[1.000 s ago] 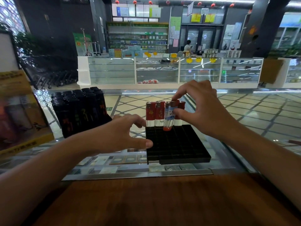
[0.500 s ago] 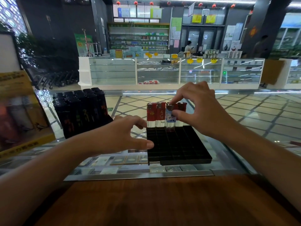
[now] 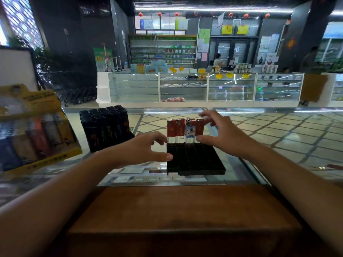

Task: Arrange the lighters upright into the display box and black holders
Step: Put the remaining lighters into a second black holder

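Lighters (image 3: 185, 131): 4 upright, red w/ clear bases; both hands spread, empty.

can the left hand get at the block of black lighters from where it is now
Probably yes. The left hand rests at the black holder's left edge, and the black lighters stand just to its left with nothing visible between them.

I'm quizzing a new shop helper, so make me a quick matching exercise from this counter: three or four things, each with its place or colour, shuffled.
Things:
1. black holder
2. blue-and-white lighter
3. block of black lighters
4. yellow display box

Descriptions:
A. far left of the counter
B. under the left hand's thumb
C. third in the red row
D. between box and holder

Pairs: 1-B, 2-C, 3-D, 4-A
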`<action>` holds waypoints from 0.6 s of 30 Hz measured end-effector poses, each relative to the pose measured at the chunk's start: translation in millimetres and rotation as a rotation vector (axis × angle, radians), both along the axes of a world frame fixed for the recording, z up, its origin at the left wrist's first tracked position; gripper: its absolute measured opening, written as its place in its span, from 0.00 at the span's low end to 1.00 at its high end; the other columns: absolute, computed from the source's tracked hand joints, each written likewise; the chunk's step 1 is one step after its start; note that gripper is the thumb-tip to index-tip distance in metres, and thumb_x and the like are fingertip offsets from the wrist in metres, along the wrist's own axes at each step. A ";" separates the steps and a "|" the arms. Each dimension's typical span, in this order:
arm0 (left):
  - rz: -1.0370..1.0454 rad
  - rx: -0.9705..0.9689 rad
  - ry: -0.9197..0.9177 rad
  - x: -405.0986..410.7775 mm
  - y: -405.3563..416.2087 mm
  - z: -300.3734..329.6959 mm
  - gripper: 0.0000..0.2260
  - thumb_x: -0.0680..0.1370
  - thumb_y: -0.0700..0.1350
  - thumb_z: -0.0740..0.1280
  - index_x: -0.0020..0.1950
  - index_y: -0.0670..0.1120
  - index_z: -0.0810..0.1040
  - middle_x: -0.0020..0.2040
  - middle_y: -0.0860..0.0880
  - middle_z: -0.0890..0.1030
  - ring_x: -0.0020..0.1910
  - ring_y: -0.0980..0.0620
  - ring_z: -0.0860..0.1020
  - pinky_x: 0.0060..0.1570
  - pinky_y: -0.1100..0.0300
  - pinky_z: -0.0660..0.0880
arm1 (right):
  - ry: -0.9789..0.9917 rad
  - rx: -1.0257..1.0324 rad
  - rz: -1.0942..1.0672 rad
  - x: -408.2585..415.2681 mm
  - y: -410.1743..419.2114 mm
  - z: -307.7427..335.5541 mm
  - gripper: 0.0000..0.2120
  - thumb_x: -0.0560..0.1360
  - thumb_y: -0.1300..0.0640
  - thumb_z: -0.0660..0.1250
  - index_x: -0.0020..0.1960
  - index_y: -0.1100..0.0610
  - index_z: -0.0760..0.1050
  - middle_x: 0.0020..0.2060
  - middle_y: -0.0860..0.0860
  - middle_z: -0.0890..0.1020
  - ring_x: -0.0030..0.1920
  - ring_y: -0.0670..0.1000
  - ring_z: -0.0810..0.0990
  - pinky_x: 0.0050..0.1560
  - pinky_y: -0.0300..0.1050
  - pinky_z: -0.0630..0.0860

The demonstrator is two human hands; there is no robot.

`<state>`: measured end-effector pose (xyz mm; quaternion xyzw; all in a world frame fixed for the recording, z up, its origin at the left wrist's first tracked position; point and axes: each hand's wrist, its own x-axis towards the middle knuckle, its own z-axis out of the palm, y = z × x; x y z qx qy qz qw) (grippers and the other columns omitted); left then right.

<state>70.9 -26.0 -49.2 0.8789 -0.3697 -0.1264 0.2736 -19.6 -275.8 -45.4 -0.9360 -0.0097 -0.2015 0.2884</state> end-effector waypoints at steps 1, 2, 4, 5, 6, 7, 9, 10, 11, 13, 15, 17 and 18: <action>0.012 -0.001 -0.009 -4.1 0.7 1.4 0.37 0.66 0.67 0.68 0.71 0.53 0.70 0.67 0.55 0.72 0.66 0.54 0.70 0.57 0.62 0.68 | 0.061 0.019 -0.007 -2.3 -0.4 0.0 0.34 0.72 0.42 0.73 0.73 0.45 0.63 0.58 0.46 0.74 0.63 0.50 0.71 0.57 0.45 0.65; 0.024 0.008 -0.010 -8.7 2.3 3.1 0.38 0.66 0.67 0.67 0.73 0.52 0.68 0.68 0.55 0.72 0.67 0.53 0.69 0.60 0.60 0.68 | 0.126 0.053 -0.005 -4.9 -0.5 0.8 0.36 0.71 0.41 0.72 0.74 0.46 0.62 0.60 0.48 0.74 0.65 0.51 0.71 0.57 0.44 0.65; 0.038 0.017 0.032 -19.4 4.5 6.7 0.41 0.66 0.67 0.67 0.76 0.51 0.65 0.72 0.54 0.69 0.70 0.53 0.67 0.65 0.57 0.67 | 0.263 0.148 0.014 -11.0 -1.3 4.4 0.43 0.67 0.34 0.69 0.77 0.46 0.57 0.66 0.52 0.73 0.69 0.53 0.70 0.61 0.47 0.66; 0.045 0.024 0.062 -25.9 5.2 8.1 0.44 0.66 0.68 0.67 0.77 0.52 0.62 0.75 0.54 0.67 0.70 0.54 0.66 0.67 0.55 0.66 | 0.338 0.174 0.029 -15.0 -1.7 6.4 0.47 0.66 0.32 0.68 0.78 0.45 0.53 0.71 0.53 0.70 0.72 0.54 0.67 0.65 0.49 0.65; 0.048 0.047 0.079 -34.8 5.2 8.9 0.46 0.65 0.68 0.67 0.79 0.52 0.59 0.77 0.54 0.64 0.70 0.54 0.65 0.69 0.55 0.65 | 0.423 0.173 0.047 -20.2 -1.5 7.0 0.49 0.65 0.29 0.67 0.79 0.42 0.49 0.75 0.53 0.65 0.75 0.54 0.64 0.69 0.51 0.63; 0.054 0.087 0.062 -42.2 5.7 7.5 0.48 0.64 0.69 0.67 0.80 0.53 0.56 0.78 0.53 0.61 0.71 0.54 0.65 0.70 0.55 0.63 | 0.502 0.141 0.061 -26.0 0.7 6.8 0.51 0.64 0.27 0.66 0.79 0.40 0.44 0.78 0.51 0.59 0.77 0.54 0.60 0.72 0.52 0.60; 0.068 0.170 -0.058 -55.1 3.4 2.4 0.50 0.63 0.70 0.67 0.80 0.55 0.53 0.80 0.52 0.59 0.75 0.51 0.62 0.73 0.52 0.62 | 0.581 0.028 0.079 -35.7 4.4 2.4 0.55 0.62 0.22 0.64 0.78 0.38 0.40 0.80 0.48 0.52 0.78 0.53 0.56 0.76 0.54 0.55; 0.071 0.174 -0.103 -58.6 2.2 -0.4 0.50 0.64 0.70 0.68 0.80 0.56 0.52 0.80 0.52 0.59 0.76 0.51 0.61 0.73 0.52 0.62 | 0.577 -0.050 0.079 -40.4 7.7 0.4 0.56 0.61 0.21 0.63 0.79 0.39 0.40 0.80 0.47 0.53 0.77 0.52 0.57 0.76 0.53 0.55; 0.078 0.156 -0.127 -60.7 1.4 -2.7 0.49 0.65 0.70 0.69 0.80 0.56 0.52 0.80 0.53 0.59 0.76 0.52 0.61 0.73 0.53 0.62 | 0.549 -0.134 0.074 -43.3 11.4 -1.3 0.54 0.63 0.23 0.63 0.79 0.41 0.42 0.79 0.47 0.56 0.75 0.50 0.60 0.75 0.51 0.57; 0.095 0.107 -0.146 -59.9 2.7 -7.4 0.49 0.64 0.70 0.68 0.80 0.56 0.52 0.80 0.56 0.59 0.75 0.56 0.61 0.70 0.59 0.61 | 0.458 -0.246 0.060 -46.5 17.1 -4.3 0.48 0.66 0.26 0.63 0.78 0.43 0.48 0.74 0.46 0.65 0.67 0.46 0.64 0.70 0.47 0.61; 0.090 0.065 -0.166 -56.8 5.2 -12.7 0.49 0.62 0.71 0.65 0.80 0.58 0.53 0.79 0.59 0.59 0.72 0.63 0.61 0.66 0.66 0.60 | 0.410 -0.252 0.038 -48.8 19.9 -8.7 0.49 0.66 0.26 0.64 0.77 0.40 0.46 0.73 0.45 0.65 0.68 0.47 0.64 0.70 0.48 0.62; 0.083 0.011 -0.145 -52.1 6.7 -18.4 0.49 0.61 0.71 0.66 0.79 0.62 0.50 0.77 0.64 0.59 0.65 0.75 0.60 0.61 0.75 0.58 | 0.377 -0.212 0.031 -47.1 17.9 -15.3 0.53 0.64 0.25 0.66 0.76 0.37 0.38 0.74 0.44 0.63 0.72 0.48 0.62 0.74 0.49 0.60; 0.091 -0.014 -0.127 -50.1 7.3 -21.2 0.50 0.60 0.71 0.66 0.78 0.63 0.48 0.76 0.68 0.58 0.63 0.80 0.58 0.57 0.79 0.57 | 0.366 -0.199 0.029 -46.6 16.5 -18.2 0.55 0.63 0.24 0.66 0.75 0.35 0.34 0.75 0.43 0.62 0.73 0.48 0.60 0.75 0.49 0.58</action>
